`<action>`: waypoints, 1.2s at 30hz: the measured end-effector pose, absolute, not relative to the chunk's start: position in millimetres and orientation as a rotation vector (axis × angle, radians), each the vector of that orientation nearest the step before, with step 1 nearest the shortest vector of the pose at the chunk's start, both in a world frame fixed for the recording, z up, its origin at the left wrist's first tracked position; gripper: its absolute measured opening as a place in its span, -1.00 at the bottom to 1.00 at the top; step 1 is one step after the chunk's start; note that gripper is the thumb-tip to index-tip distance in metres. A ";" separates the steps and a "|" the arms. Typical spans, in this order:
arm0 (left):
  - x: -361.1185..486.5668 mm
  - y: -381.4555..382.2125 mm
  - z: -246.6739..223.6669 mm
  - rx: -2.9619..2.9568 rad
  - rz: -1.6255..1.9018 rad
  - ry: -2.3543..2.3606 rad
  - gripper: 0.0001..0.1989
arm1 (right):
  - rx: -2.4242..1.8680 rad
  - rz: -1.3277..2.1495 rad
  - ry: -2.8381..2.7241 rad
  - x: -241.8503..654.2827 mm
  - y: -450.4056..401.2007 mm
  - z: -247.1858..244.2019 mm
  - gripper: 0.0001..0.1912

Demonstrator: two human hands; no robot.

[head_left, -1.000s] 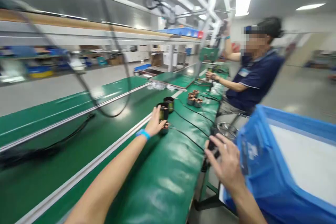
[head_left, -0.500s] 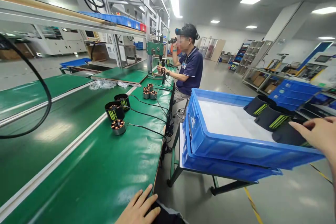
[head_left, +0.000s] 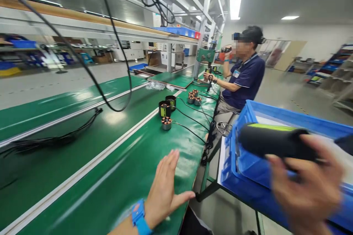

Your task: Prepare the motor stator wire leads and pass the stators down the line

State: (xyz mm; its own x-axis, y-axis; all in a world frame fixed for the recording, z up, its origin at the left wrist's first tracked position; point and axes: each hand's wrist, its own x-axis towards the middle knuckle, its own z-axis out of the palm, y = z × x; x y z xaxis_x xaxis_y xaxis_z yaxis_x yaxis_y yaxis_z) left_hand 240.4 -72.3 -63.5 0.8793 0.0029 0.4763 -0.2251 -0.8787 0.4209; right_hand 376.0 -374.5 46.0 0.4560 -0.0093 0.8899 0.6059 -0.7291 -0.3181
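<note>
**A:** What containers are there, and what is in them?

**B:** A blue plastic crate (head_left: 249,154) sits on a dark metal stand to the right of the long green bench (head_left: 132,176). Its inside shows a pale white lining; nothing else in it can be made out, since the right hand (head_left: 306,187) and its load cover much of the view. More blue bins (head_left: 179,31) stand on the shelf above the bench; their contents are hidden.

**A:** What does the right hand have?

**B:** Its fingers are curled around a black cylindrical sleeve with a yellow-green stripe (head_left: 273,141), held lying on its side in the air over the near rim of the crate. The hand is blurred, so how tight the grip is cannot be judged.

**A:** And the left hand (head_left: 165,191)?

**B:** Spread flat with fingers extended, holding nothing, just over the bench's near edge. A blue wristband (head_left: 138,216) is on that wrist.

**A:** Anything further along?

**B:** Two black cups with yellow-green markings (head_left: 167,105), a copper-wound stator (head_left: 166,122) just beside them with a black cable trailing off, and a cluster of more stators (head_left: 193,98). A seated co-worker in a dark polo shirt (head_left: 244,79) works at a green press (head_left: 205,55).
</note>
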 end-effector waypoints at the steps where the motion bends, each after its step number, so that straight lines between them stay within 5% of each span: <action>1: 242.8 -69.1 -62.9 2.571 0.724 -0.079 0.24 | -2.031 -1.147 -0.763 373.2 -333.1 37.2 -0.83; 5: 252.0 -45.8 -69.7 2.579 0.837 0.189 0.39 | -1.782 -0.739 -1.192 353.6 -195.8 -4.7 -0.83; 9: 258.4 -11.3 -80.7 2.317 0.666 0.439 0.19 | -1.698 -0.504 -1.336 362.6 -140.7 -36.2 -0.78; 16: 262.4 38.6 -88.2 1.927 0.397 0.277 -0.04 | -2.341 -0.331 -1.133 482.9 -89.0 -39.2 -0.58; 19: 261.8 49.7 -91.7 1.941 0.379 0.237 -0.01 | -2.457 -0.126 -1.189 504.1 -63.8 -46.7 -0.67; 24: 260.6 52.9 -97.0 1.929 0.362 0.164 0.00 | -2.426 -0.057 -1.200 495.2 -63.8 -47.5 -0.75; 29: 267.7 35.9 -100.7 1.898 0.458 0.249 0.19 | -2.125 -0.101 -1.328 471.0 -112.2 -4.1 -0.62; 36: 271.0 21.7 -93.4 1.893 0.502 0.317 -0.02 | -1.862 0.104 -1.700 431.0 -136.1 19.0 -0.69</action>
